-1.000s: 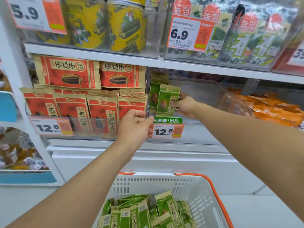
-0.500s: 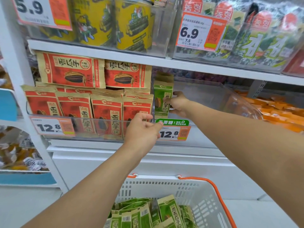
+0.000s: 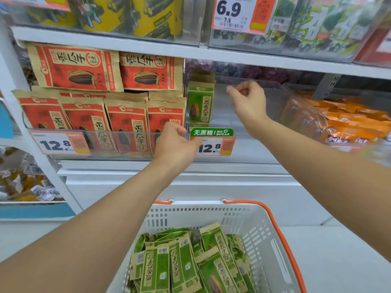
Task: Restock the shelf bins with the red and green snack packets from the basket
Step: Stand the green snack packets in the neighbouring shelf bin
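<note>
Head view: below both forearms, the white basket (image 3: pixel 256 227) holds a loose heap of green snack packets (image 3: pixel 186 259), which look light, flat and crinkly, likely slippery against each other; grip one across its stiffer sealed top edge. Just left of the empty, loosely curled right hand (image 3: pixel 248 102), one green packet (image 3: pixel 200 104) stands upright in the clear bin (image 3: pixel 273 89). The left hand (image 3: pixel 175 142) curls on that bin's front edge, beside the red packets (image 3: pixel 127 125).
</note>
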`<state>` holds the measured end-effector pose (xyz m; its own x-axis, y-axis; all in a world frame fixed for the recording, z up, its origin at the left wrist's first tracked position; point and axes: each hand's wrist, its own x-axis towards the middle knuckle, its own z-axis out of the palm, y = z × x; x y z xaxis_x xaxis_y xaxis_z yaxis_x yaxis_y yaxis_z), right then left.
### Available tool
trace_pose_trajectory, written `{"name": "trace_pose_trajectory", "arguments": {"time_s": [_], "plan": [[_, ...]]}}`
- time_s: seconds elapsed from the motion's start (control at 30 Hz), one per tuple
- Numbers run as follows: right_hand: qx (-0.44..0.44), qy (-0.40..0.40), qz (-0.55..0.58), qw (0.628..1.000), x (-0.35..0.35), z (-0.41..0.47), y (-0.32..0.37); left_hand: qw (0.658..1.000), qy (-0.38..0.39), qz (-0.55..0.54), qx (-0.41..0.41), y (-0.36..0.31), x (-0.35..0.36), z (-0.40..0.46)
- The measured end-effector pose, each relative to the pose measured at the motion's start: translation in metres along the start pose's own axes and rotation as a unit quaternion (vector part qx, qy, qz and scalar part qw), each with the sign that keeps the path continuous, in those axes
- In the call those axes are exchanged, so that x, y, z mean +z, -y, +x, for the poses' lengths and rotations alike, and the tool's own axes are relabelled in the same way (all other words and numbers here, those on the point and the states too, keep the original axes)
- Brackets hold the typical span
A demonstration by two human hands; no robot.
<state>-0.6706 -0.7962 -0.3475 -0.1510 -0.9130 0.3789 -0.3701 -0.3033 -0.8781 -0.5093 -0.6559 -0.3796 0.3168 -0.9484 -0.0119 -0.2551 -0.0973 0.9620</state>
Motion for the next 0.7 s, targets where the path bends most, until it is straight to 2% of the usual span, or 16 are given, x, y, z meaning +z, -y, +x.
{"name": "trace_pose_trajectory", "arguments": {"time_s": [0.1, 0.13, 0.2, 0.23, 0.27, 0.33, 0.37, 0.4, 0.43, 0.47, 0.5, 0.53, 0.57, 0.6, 0.7], "plan": [[-0.159, -0.068, 0.003, 0.985, -0.031, -0.045, 0.007, 0.999, -0.018, 0.032, 0.011, 0.001, -0.001, -0.002], [-0.184, -0.067, 0.014, 0.981, -0.037, -0.061, 0.005, 0.998, 0.002, 0.058, 0.012, 0.001, -0.001, -0.004], [-0.218, -0.033, 0.015, 0.975, -0.041, -0.099, -0.004, 0.981, 0.105, 0.163, 0.009, 0.004, -0.002, -0.010], [-0.237, 0.003, 0.012, 0.971, -0.041, -0.120, -0.011, 0.955, 0.182, 0.233, 0.005, 0.006, -0.002, -0.014], [-0.248, 0.050, 0.003, 0.967, -0.042, -0.141, -0.021, 0.913, 0.266, 0.308, 0.001, 0.009, -0.001, -0.020], [-0.231, 0.162, -0.042, 0.958, -0.041, -0.181, -0.049, 0.796, 0.405, 0.449, -0.021, 0.017, 0.001, -0.031], [-0.187, 0.238, -0.084, 0.949, -0.039, -0.197, -0.068, 0.740, 0.451, 0.498, -0.039, 0.022, 0.002, -0.035], [-0.120, 0.326, -0.145, 0.926, -0.038, -0.211, -0.089, 0.700, 0.482, 0.522, -0.065, 0.026, 0.003, -0.039], [-0.040, 0.417, -0.224, 0.880, -0.036, -0.224, -0.111, 0.682, 0.497, 0.529, -0.089, 0.030, 0.005, -0.041], [0.051, 0.486, -0.291, 0.823, -0.035, -0.237, -0.131, 0.677, 0.500, 0.531, -0.101, 0.032, 0.006, -0.042], [0.142, 0.521, -0.340, 0.770, -0.035, -0.251, -0.148, 0.680, 0.496, 0.532, -0.098, 0.033, 0.008, -0.044], [0.217, 0.530, -0.356, 0.738, -0.036, -0.263, -0.163, 0.685, 0.488, 0.535, -0.082, 0.032, 0.011, -0.045], [0.277, 0.512, -0.348, 0.735, -0.038, -0.275, -0.174, 0.689, 0.482, 0.537, -0.063, 0.030, 0.014, -0.046], [0.319, 0.479, -0.334, 0.746, -0.038, -0.285, -0.182, 0.692, 0.480, 0.536, -0.048, 0.028, 0.016, -0.047], [0.372, 0.414, -0.313, 0.769, -0.034, -0.303, -0.191, 0.696, 0.491, 0.523, -0.029, 0.022, 0.021, -0.048]]}}
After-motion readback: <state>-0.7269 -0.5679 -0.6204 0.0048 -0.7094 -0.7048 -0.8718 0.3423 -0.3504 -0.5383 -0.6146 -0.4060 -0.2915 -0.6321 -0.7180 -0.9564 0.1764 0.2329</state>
